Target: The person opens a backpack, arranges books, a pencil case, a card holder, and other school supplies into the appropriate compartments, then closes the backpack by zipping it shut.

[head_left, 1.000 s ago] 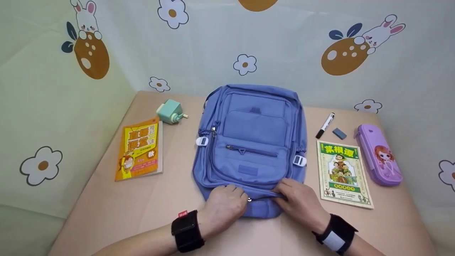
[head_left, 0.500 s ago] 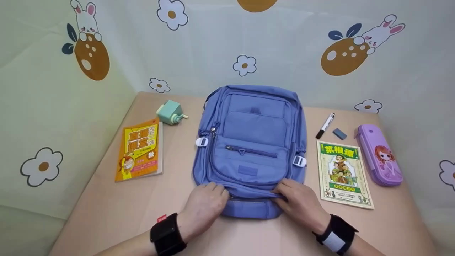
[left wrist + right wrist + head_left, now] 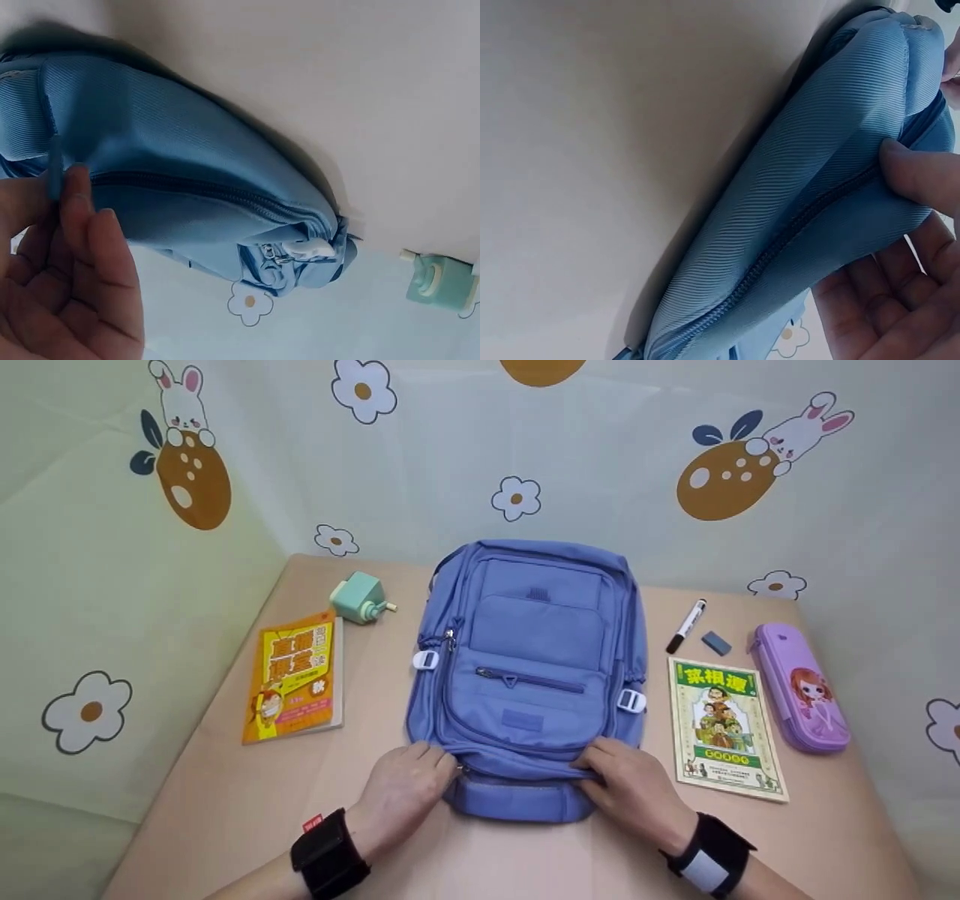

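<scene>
A blue backpack [image 3: 540, 634] lies front side up on the table, its bottom end toward me. My left hand [image 3: 405, 784] is at the bottom left corner, thumb and fingertips pinching a blue zipper pull [image 3: 55, 169]. From there the zipper [image 3: 187, 184] runs on along the bag's side in the left wrist view. At the bottom right, my right hand [image 3: 637, 784] grips the bag's fabric beside the zipper line, its thumb [image 3: 904, 169] pressed near the teeth and the other fingers underneath.
Left of the bag lie an orange book [image 3: 292, 679] and a mint-green pencil sharpener [image 3: 360, 596] with a crank. To the right are a green-and-cream book [image 3: 724, 727], a purple pencil case [image 3: 802, 686], a marker [image 3: 686, 626] and a dark eraser [image 3: 716, 643]. A patterned curtain [image 3: 420, 465] surrounds the table.
My left hand has slid left along the bag's bottom edge with the zipper pull, from near the middle to the left corner. The right hand keeps its hold in place.
</scene>
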`<state>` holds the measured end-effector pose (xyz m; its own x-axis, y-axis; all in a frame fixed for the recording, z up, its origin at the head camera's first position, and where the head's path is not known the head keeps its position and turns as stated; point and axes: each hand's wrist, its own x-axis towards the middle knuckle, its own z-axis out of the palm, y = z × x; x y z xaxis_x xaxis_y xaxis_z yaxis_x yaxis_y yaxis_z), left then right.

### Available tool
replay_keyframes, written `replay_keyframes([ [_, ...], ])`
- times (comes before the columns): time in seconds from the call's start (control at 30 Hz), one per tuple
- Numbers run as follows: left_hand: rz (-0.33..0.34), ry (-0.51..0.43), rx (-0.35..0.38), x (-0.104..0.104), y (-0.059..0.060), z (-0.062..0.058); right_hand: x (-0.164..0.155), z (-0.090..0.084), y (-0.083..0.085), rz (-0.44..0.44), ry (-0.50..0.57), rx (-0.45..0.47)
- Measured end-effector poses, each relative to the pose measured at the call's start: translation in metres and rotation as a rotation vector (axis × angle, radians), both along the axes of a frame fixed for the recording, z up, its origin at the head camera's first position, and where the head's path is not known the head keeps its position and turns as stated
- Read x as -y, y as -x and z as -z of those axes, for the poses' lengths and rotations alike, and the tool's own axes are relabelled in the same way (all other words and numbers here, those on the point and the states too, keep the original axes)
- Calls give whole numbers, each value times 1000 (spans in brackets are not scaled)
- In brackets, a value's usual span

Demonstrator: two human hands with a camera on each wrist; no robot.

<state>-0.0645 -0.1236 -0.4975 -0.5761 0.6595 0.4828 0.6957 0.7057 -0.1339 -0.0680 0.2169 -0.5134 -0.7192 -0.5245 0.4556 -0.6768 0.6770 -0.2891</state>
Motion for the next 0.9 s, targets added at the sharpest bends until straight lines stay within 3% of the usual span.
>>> replay_keyframes([
  [0.27,9,27,58,2,0,2,13,-15,0,-73,-2,48],
  [0.53,33,-22,12,3,0,5,46,-29,7,-140,-68,18],
  [0.9,45,-46,14,2,0,4,69,-27,10,-149,-90,-20],
])
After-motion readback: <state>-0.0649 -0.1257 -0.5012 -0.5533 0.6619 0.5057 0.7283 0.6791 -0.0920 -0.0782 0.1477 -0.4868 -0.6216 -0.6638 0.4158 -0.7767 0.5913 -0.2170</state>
